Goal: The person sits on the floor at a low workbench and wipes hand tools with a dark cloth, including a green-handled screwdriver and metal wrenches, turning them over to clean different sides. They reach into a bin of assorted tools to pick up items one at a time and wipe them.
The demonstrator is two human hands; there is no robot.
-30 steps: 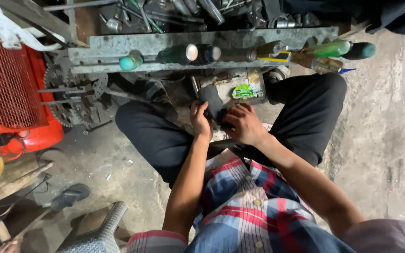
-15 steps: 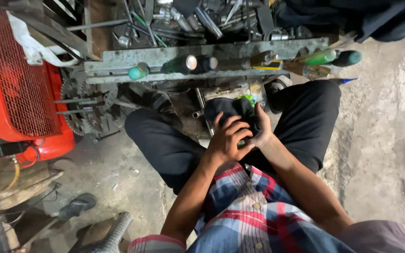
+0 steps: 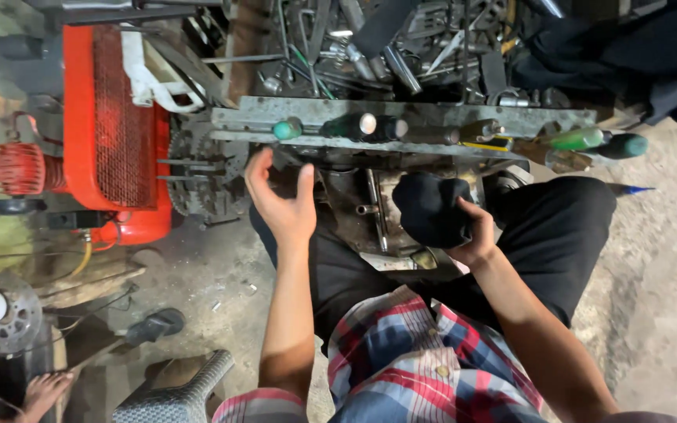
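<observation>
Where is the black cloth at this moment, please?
In the head view, the black cloth is right of centre, held in the right hand just below the metal rack of screwdrivers.

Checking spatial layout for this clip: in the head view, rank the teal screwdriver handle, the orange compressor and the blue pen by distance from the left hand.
1. Teal screwdriver handle, in the metal rack just above the open left hand.
2. Orange compressor, off to that hand's left.
3. Blue pen, far right on the floor, beyond the right hand gripping a black cloth.
</observation>
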